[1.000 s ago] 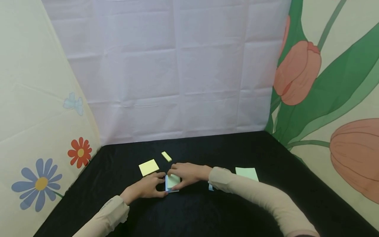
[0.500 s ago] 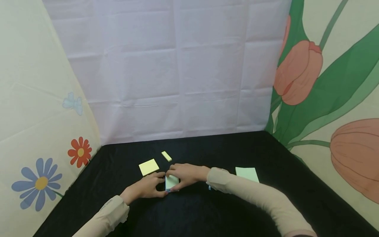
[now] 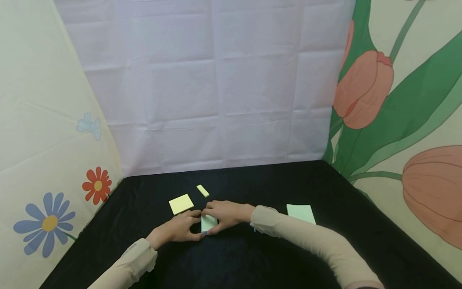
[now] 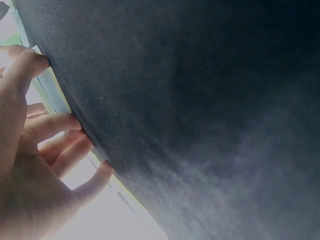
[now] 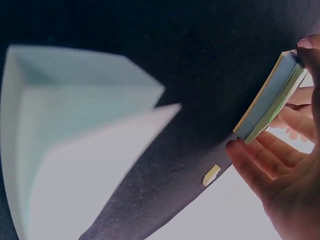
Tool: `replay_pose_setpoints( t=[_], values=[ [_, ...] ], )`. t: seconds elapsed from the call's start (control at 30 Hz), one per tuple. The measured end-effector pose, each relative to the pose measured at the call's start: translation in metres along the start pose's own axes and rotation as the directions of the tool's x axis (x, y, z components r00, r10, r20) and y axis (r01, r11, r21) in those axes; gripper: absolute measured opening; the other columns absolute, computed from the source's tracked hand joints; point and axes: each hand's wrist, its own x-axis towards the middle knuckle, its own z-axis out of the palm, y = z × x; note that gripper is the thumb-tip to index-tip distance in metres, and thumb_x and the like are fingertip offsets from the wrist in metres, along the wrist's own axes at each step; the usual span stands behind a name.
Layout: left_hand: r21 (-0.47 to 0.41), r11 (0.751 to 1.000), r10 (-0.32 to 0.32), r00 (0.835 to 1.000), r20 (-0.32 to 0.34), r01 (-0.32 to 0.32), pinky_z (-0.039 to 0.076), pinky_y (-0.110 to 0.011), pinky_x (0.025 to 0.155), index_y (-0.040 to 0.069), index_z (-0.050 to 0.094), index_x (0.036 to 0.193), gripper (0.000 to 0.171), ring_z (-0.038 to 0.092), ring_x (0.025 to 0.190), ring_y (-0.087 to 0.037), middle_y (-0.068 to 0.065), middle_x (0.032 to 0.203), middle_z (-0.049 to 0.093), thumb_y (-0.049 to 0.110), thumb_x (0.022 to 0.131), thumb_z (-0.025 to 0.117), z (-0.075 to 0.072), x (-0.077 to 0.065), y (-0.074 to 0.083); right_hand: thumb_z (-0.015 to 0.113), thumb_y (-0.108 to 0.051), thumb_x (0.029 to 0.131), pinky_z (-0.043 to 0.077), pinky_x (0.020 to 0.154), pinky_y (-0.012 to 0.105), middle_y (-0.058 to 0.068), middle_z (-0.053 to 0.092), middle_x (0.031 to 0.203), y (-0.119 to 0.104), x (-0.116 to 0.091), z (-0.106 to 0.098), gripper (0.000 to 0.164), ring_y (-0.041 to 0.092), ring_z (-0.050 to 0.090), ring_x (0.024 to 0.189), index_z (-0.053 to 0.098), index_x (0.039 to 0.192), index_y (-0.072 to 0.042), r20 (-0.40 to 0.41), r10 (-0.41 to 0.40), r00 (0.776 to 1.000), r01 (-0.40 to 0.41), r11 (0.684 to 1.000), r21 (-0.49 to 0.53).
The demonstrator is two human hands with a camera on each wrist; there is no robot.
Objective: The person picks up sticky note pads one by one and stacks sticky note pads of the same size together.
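Note:
A small pale-green sticky note pad (image 3: pixel 209 223) lies on a blue sticky note pad (image 5: pixel 269 97), their edges close to lined up. Under the blue pad a thin cream edge shows in the right wrist view. My left hand (image 3: pixel 178 227) holds the blue pad from the left, thumb at its near corner and fingers at its far side. From the right, my right hand (image 3: pixel 228 213) holds the green pad (image 5: pixel 280 106) between thumb and fingers. Much of the stack's far side is hidden by the right fingers.
Beyond the left hand lies a yellow sticky note pad (image 3: pixel 181 204), with a narrow yellow pad (image 3: pixel 203 190) behind it. A larger mint-green pad (image 3: pixel 301 213) is partly behind the right sleeve. A blue sliver (image 3: pixel 254 230) shows beneath that cuff.
The green pad has slid left over the blue pad, covering the blue strip seen along its left side. My right hand has shifted slightly left with it; the left hand stays put.

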Motion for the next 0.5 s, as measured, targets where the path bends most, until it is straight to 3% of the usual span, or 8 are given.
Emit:
replay_pose_setpoints(
  t=[0.5],
  values=[
    [-0.028,0.999,-0.027,0.999,0.021,0.027,0.048,-0.046,0.094,-0.003,0.06,0.133,0.062,0.052,0.125,-0.031,-0.016,0.145,0.048,0.046,0.095,0.061,-0.0015,-0.0016,0.0023,0.064,-0.056,0.091,0.043,0.068,0.019,0.0,0.051,0.115,-0.0007,0.0049,0.0031,0.064,0.007,0.048,0.088,0.047,0.138,-0.016,0.044,0.077,0.996,-0.08,0.995,0.053]
  ],
)
